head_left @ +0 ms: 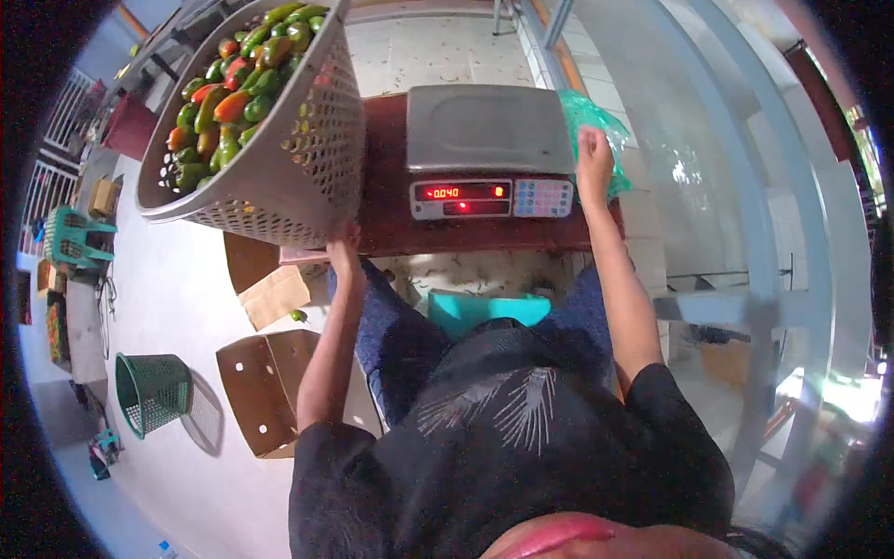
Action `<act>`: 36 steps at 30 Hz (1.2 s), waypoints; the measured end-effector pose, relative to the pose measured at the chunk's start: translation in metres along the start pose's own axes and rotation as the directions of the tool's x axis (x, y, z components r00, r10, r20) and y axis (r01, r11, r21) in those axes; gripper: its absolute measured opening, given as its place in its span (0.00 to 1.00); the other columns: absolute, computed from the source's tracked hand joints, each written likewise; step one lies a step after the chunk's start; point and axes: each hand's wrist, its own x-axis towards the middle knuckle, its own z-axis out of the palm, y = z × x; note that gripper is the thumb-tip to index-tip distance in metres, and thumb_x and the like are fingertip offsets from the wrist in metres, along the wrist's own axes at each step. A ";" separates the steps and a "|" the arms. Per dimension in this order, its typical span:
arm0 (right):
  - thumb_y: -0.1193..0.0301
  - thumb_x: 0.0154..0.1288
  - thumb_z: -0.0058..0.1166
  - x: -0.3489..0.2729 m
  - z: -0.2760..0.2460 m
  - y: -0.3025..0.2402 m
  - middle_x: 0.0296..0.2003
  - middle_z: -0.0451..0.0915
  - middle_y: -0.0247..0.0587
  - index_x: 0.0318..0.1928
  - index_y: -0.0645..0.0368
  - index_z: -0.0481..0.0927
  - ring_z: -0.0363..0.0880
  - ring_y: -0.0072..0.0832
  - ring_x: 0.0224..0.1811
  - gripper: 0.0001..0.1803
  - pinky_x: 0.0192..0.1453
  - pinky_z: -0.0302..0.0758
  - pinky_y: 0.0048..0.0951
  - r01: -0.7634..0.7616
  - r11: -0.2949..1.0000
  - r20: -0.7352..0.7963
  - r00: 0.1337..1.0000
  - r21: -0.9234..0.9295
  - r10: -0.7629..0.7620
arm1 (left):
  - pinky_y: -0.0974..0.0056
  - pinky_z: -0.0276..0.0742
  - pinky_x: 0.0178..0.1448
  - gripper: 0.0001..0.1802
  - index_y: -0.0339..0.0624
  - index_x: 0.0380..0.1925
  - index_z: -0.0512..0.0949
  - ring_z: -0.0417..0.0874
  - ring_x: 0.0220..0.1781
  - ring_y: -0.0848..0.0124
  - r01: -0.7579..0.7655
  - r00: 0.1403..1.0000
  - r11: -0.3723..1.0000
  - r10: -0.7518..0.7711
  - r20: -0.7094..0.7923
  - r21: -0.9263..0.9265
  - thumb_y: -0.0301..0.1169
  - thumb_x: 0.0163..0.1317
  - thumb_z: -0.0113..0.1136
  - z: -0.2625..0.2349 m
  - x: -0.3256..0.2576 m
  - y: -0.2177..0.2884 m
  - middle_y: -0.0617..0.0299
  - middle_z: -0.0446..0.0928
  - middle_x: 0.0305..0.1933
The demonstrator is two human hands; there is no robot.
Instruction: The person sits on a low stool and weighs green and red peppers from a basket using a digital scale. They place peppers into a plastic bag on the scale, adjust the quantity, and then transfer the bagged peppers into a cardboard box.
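Observation:
My left hand [344,244] is at the lower side of a tall pale perforated plastic basket [321,149], close against it. Its fingers are partly hidden, so I cannot make out whether they grip. Green, orange and red peppers [244,93] fill the basket to near its rim. On the dark red table [386,177] stands a digital scale with a bare grey metal pan [487,130] and a lit red display [463,194]. Right of the scale, my right hand [594,163] is closed with fingers pinched together at a thin green plastic bag [615,140].
Open cardboard boxes [244,373] lie on the floor at the left, with a single green pepper [298,316] beside them. Farther left are a green plastic basket [154,393] and a green plastic chair [74,238]. A turquoise object [484,312] is between my knees. Glass panels with a grey frame [745,307] border the right side.

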 end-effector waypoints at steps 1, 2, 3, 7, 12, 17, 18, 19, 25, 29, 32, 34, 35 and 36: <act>0.63 0.67 0.52 -0.010 -0.014 0.038 0.42 0.79 0.51 0.47 0.62 0.75 0.79 0.44 0.44 0.16 0.48 0.74 0.37 -0.069 0.984 -0.005 0.998 -0.161 0.069 | 0.63 0.69 0.62 0.24 0.35 0.57 0.69 0.75 0.57 0.66 -0.066 0.985 0.997 0.059 0.163 0.034 0.42 0.70 0.45 0.010 0.012 -0.008 0.56 0.74 0.56; 0.59 0.67 0.50 -0.020 -0.023 0.080 0.42 0.79 0.53 0.48 0.62 0.75 0.79 0.43 0.45 0.18 0.49 0.73 0.37 -0.113 0.981 0.073 0.989 -0.160 0.126 | 0.64 0.68 0.63 0.27 0.37 0.60 0.68 0.75 0.56 0.66 -0.139 0.937 0.989 0.115 0.330 0.048 0.45 0.69 0.49 0.024 0.029 -0.020 0.59 0.74 0.57; 0.56 0.68 0.49 -0.029 -0.028 0.111 0.42 0.79 0.54 0.48 0.62 0.75 0.78 0.43 0.47 0.21 0.51 0.72 0.37 -0.162 0.974 0.147 0.971 -0.161 0.186 | 0.62 0.67 0.64 0.28 0.37 0.60 0.67 0.74 0.58 0.66 -0.100 0.917 0.995 0.085 0.390 0.018 0.47 0.69 0.47 0.039 0.037 -0.028 0.59 0.73 0.58; 0.47 0.69 0.42 -0.064 0.002 0.121 0.62 0.68 0.51 0.63 0.67 0.65 0.65 0.38 0.65 0.36 0.68 0.59 0.35 -0.502 0.856 0.278 0.846 0.124 0.456 | 0.58 0.62 0.68 0.33 0.37 0.62 0.66 0.70 0.62 0.65 0.025 0.831 0.999 0.005 0.557 -0.047 0.54 0.71 0.39 0.072 0.053 -0.044 0.58 0.70 0.61; 0.48 0.70 0.42 -0.065 0.003 0.125 0.63 0.67 0.52 0.65 0.65 0.63 0.63 0.39 0.67 0.36 0.69 0.57 0.35 -0.507 0.837 0.323 0.843 0.205 0.431 | 0.66 0.69 0.56 0.28 0.41 0.52 0.74 0.74 0.47 0.75 0.035 0.803 0.999 -0.043 0.595 0.026 0.53 0.72 0.37 0.094 0.035 -0.054 0.65 0.75 0.46; 0.47 0.69 0.43 -0.078 -0.009 0.123 0.62 0.68 0.53 0.63 0.66 0.64 0.65 0.41 0.66 0.36 0.68 0.58 0.35 -0.496 0.859 0.294 0.846 0.128 0.445 | 0.66 0.71 0.54 0.26 0.43 0.47 0.76 0.75 0.44 0.75 -0.118 0.816 0.992 0.078 0.573 0.034 0.51 0.73 0.36 0.099 0.006 -0.048 0.67 0.75 0.43; 0.47 0.69 0.43 -0.081 -0.010 0.122 0.62 0.68 0.54 0.63 0.66 0.64 0.65 0.42 0.66 0.36 0.68 0.58 0.35 -0.488 0.865 0.296 0.849 0.119 0.438 | 0.66 0.71 0.54 0.26 0.43 0.47 0.76 0.76 0.44 0.74 -0.037 0.829 0.999 0.016 0.559 0.026 0.51 0.73 0.36 0.093 0.009 -0.056 0.67 0.75 0.43; 0.47 0.69 0.43 -0.085 -0.010 0.121 0.62 0.68 0.51 0.63 0.66 0.64 0.64 0.39 0.66 0.36 0.68 0.57 0.34 -0.489 0.864 0.300 0.847 0.118 0.438 | 0.65 0.71 0.54 0.27 0.43 0.46 0.77 0.76 0.44 0.74 0.044 0.837 0.999 -0.046 0.546 0.016 0.52 0.73 0.35 0.087 0.011 -0.063 0.66 0.76 0.43; 0.47 0.68 0.45 -0.102 -0.030 0.142 0.61 0.69 0.46 0.65 0.64 0.64 0.63 0.33 0.66 0.37 0.69 0.54 0.32 -0.539 0.841 0.289 0.814 0.053 0.504 | 0.61 0.72 0.54 0.28 0.47 0.50 0.76 0.77 0.47 0.72 0.318 0.803 0.939 -0.340 0.490 0.131 0.56 0.71 0.36 0.079 -0.011 -0.070 0.65 0.76 0.47; 0.47 0.66 0.48 -0.100 -0.040 0.137 0.60 0.70 0.54 0.64 0.67 0.64 0.67 0.38 0.64 0.38 0.67 0.60 0.34 -0.552 0.829 0.320 0.805 0.091 0.500 | 0.59 0.72 0.55 0.26 0.51 0.48 0.77 0.77 0.48 0.72 0.264 0.760 0.926 -0.371 0.533 0.268 0.57 0.68 0.43 0.067 -0.015 -0.056 0.64 0.76 0.47; 0.54 0.65 0.54 -0.077 -0.059 0.123 0.53 0.76 0.55 0.59 0.67 0.70 0.75 0.39 0.56 0.32 0.60 0.68 0.35 -0.379 0.925 0.278 0.885 -0.034 0.373 | 0.59 0.71 0.57 0.24 0.47 0.47 0.79 0.76 0.51 0.69 0.130 0.790 0.951 -0.270 0.551 0.280 0.53 0.69 0.46 0.047 -0.009 -0.037 0.61 0.77 0.48; 0.67 0.62 0.58 -0.055 -0.064 0.129 0.40 0.82 0.48 0.50 0.63 0.77 0.81 0.35 0.42 0.18 0.47 0.76 0.34 -0.111 0.988 0.063 0.991 -0.104 0.118 | 0.59 0.69 0.59 0.21 0.41 0.48 0.78 0.76 0.54 0.65 -0.474 0.811 0.826 0.274 0.517 0.306 0.46 0.69 0.49 0.010 0.008 -0.049 0.56 0.78 0.51; 0.70 0.62 0.56 -0.042 -0.076 0.147 0.38 0.82 0.46 0.48 0.60 0.78 0.81 0.36 0.39 0.14 0.46 0.75 0.35 -0.108 0.975 -0.009 0.994 -0.193 0.108 | 0.59 0.68 0.60 0.20 0.39 0.48 0.77 0.76 0.54 0.62 -0.520 0.802 0.742 0.253 0.541 0.424 0.44 0.69 0.49 0.011 -0.004 -0.034 0.54 0.78 0.51; 0.71 0.61 0.56 -0.031 -0.083 0.150 0.36 0.82 0.46 0.47 0.59 0.79 0.81 0.38 0.39 0.13 0.45 0.75 0.36 -0.071 0.966 -0.081 0.995 -0.249 0.053 | 0.58 0.67 0.60 0.19 0.38 0.49 0.77 0.75 0.55 0.59 -0.561 0.796 0.632 0.235 0.557 0.535 0.41 0.69 0.49 0.009 -0.020 -0.007 0.52 0.78 0.52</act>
